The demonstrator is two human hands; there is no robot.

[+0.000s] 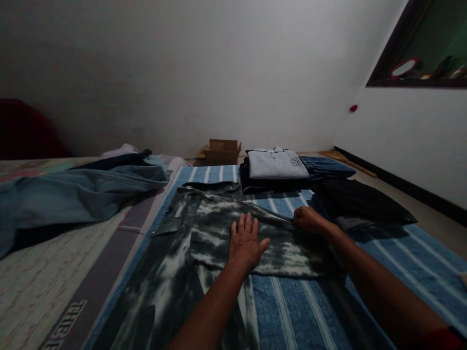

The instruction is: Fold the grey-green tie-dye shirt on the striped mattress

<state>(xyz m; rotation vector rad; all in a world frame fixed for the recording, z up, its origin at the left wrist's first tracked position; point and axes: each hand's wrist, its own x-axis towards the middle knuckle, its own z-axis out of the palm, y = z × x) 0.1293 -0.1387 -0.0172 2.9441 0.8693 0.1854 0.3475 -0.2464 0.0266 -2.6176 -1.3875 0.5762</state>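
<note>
A jacket or pair of trousers in dark green and white tie-dye, the tie-dye garment, lies spread on a blue striped cloth. One long part of it is laid across to the right. My left hand rests flat on that part, fingers spread. My right hand is closed on the garment's upper edge, further right. Under my right forearm the garment's end is dark and partly hidden.
Behind lies a folded grey top on dark clothes, beside folded blue jeans. Black folded clothes are at the right. Light blue jeans lie on the left bedding. A cardboard box stands by the wall.
</note>
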